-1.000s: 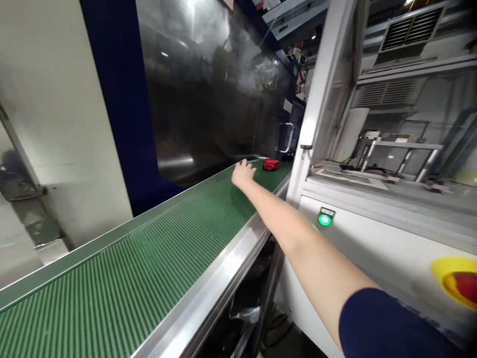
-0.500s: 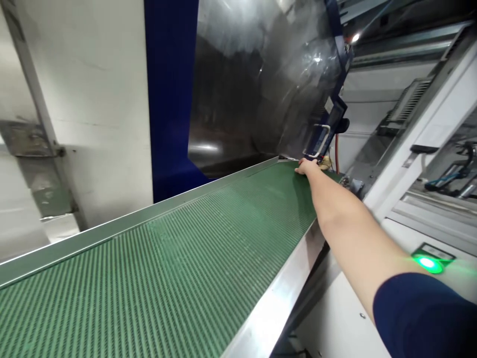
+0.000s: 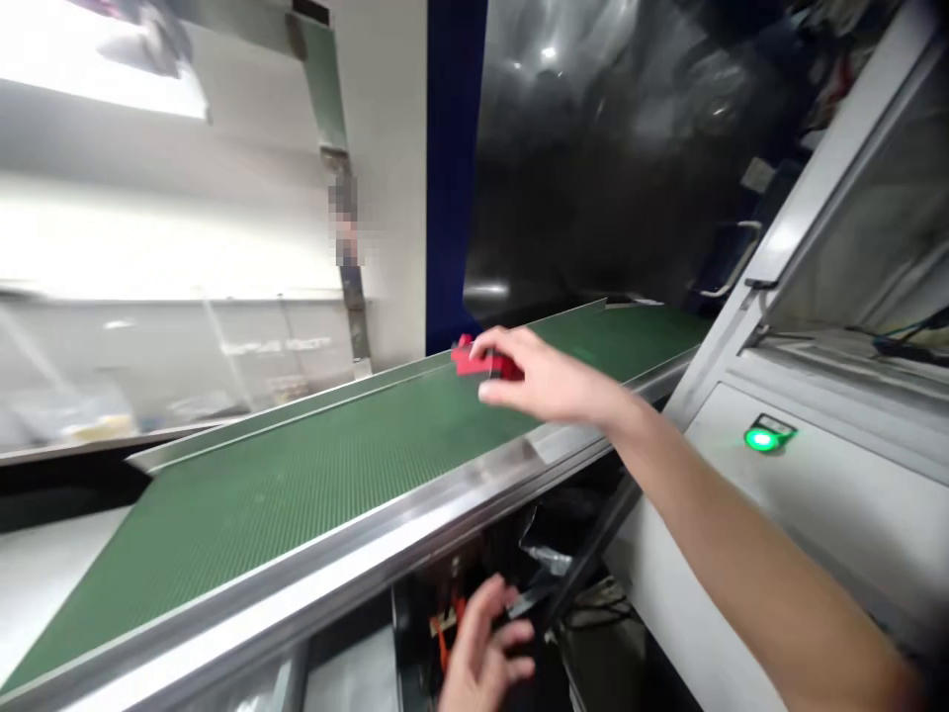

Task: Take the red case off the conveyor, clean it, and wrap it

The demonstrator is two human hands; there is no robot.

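My right hand (image 3: 538, 381) is closed around a small red part (image 3: 469, 360) with dark sections, its kind not clear. The part's red end sticks out to the left of the fingers. Hand and part are over the green ribbed conveyor belt (image 3: 311, 465). Lower in the view, my left hand (image 3: 489, 648) is raised in front of the conveyor's near side, fingers spread and a little curled, holding nothing.
A metal rail (image 3: 371, 554) edges the belt on the near side. Behind the belt stands a machine with a dark shiny panel (image 3: 593, 188). On the right is a white cabinet (image 3: 830, 514) with a lit green button (image 3: 761, 439). Dark clutter lies below the conveyor.
My right hand has come back from the belt's far end and now holds the red part. My left hand has entered the view from below. The view has turned left.
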